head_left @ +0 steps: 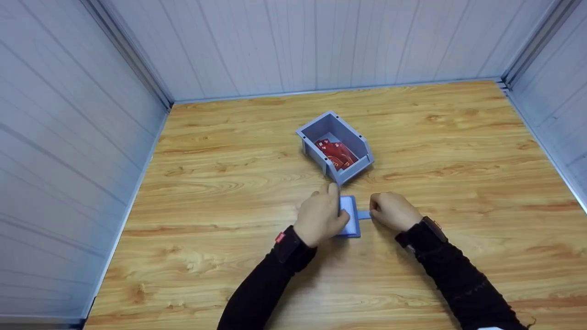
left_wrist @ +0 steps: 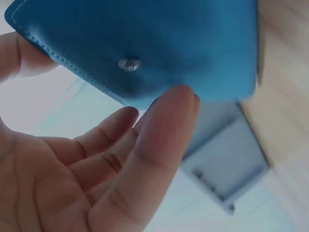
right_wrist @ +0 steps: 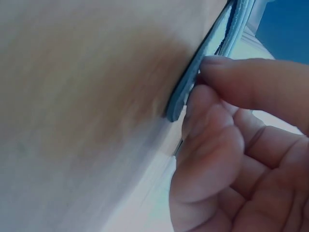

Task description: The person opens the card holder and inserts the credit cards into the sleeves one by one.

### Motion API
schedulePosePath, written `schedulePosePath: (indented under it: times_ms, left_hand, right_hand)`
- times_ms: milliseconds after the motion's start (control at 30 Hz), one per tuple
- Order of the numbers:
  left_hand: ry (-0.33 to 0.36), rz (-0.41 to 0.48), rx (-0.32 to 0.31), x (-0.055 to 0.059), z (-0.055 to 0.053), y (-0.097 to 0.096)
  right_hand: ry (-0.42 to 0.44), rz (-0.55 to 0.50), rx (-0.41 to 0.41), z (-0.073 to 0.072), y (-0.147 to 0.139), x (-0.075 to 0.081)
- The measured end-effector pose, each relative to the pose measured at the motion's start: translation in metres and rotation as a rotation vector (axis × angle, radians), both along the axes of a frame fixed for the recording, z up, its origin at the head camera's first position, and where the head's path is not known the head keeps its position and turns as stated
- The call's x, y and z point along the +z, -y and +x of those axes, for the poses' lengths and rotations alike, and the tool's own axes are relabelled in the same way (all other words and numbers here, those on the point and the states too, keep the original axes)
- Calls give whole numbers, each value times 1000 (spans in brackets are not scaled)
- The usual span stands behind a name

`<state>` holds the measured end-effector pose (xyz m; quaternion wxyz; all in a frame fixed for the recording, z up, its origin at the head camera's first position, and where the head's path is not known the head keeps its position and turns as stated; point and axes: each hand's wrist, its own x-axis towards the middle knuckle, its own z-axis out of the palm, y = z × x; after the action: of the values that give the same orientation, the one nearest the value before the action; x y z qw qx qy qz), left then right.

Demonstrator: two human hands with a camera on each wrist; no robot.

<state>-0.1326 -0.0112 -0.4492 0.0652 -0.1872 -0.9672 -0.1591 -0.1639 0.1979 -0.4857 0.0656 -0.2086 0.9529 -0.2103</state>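
Note:
A small blue card wallet [head_left: 350, 215] is near the middle of the wooden table in the head view, its strap [head_left: 363, 214] sticking out to the right. My left hand [head_left: 319, 215] holds the wallet from the left side. In the left wrist view the thumb lies over its blue face [left_wrist: 193, 48], close to a round metal snap [left_wrist: 129, 64], with the other fingers at the edge and behind. On the right, my right hand [head_left: 393, 211] pinches the strap between thumb and fingers. The right wrist view shows the strap's rounded tip [right_wrist: 175, 108] poking out past the fingertips.
Just beyond the hands stands a grey plastic bin [head_left: 355, 170], turned at an angle, with several red cards [head_left: 337, 153] lying in it. White panel walls [head_left: 293, 46] enclose the wooden table [head_left: 220, 183] at the back, left and right.

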Motion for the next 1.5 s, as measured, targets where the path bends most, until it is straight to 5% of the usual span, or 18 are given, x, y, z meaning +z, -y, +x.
schedulePosePath:
  times_ms: [300, 700, 800, 1067, 1500]
  left_hand:
    - [-126, -24, 78, 4, 11, 37]
    - [-265, -186, 56, -24, 12, 56]
    - [-222, -175, 37, -28, 12, 56]
    - [26, -90, 40, -33, 12, 56]
    - [38, -131, 17, -37, 9, 54]
  right_hand:
    - [30, 5, -11, 1, 0, 4]
    - [48, 2, -9, 1, 1, 5]
    - [45, 5, -8, 1, 2, 5]
    - [44, 16, -17, 1, 1, 6]
    - [65, 10, -8, -1, -2, 6]
